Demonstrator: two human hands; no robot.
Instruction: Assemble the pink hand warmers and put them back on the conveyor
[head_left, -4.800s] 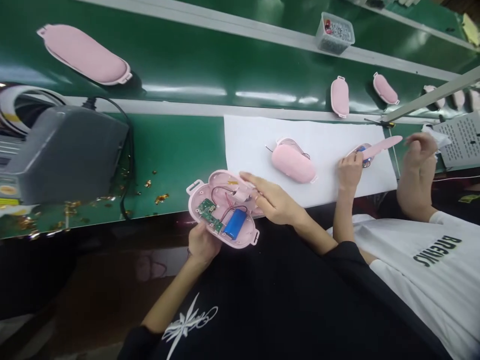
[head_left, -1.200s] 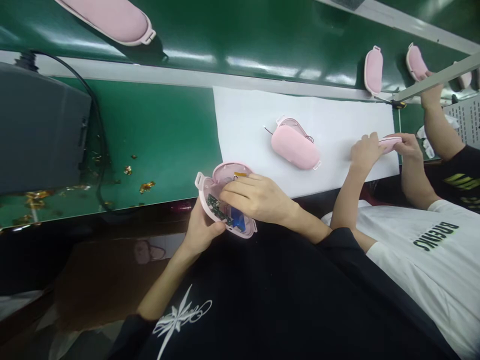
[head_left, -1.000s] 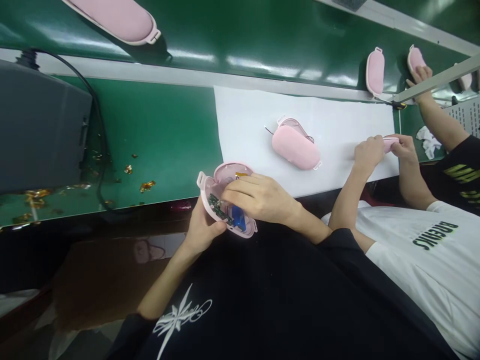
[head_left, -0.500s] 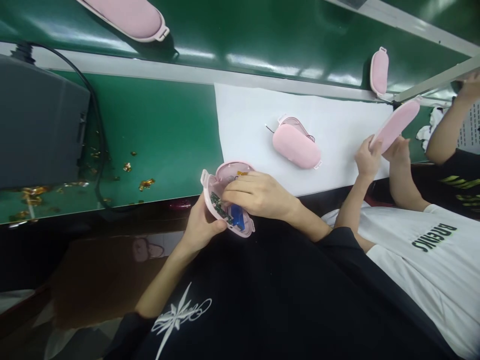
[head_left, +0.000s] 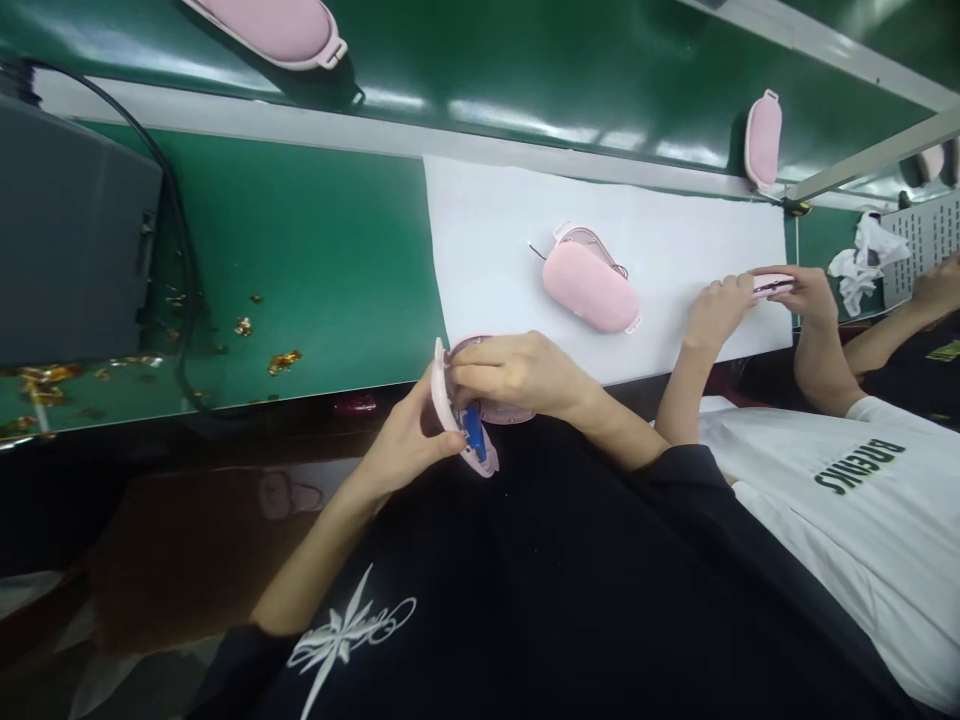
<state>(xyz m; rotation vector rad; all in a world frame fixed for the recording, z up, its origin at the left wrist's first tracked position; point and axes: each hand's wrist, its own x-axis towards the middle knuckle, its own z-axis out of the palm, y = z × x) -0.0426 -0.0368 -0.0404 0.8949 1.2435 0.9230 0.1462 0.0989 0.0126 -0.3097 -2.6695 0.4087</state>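
Observation:
My left hand (head_left: 409,440) grips a pink plastic shell half (head_left: 444,395) by its outer side, thumb over the rim. The shell is tipped nearly on edge, and a blue block (head_left: 474,432), perhaps a battery, shows inside it. My right hand (head_left: 525,375) reaches between this shell and a second pink half (head_left: 510,412), its fingers bent into the gap. Its fingertips are hidden, so what they pinch does not show. The circuit board is out of sight behind the rim and fingers.
On the white sheet (head_left: 487,230) lies another pink case (head_left: 591,287) with loose wires. Gold scraps (head_left: 285,362) and a dark grey box (head_left: 71,240) with a cable are at left. Pink cases (head_left: 763,140) rest on the green shelf. At right, a co-worker's hands (head_left: 716,310) hold a pink piece.
My left hand has turned its shell half more on edge and shifted slightly right, toward the other half. The circuit board has gone from view. The co-worker has lowered and turned their pink piece.

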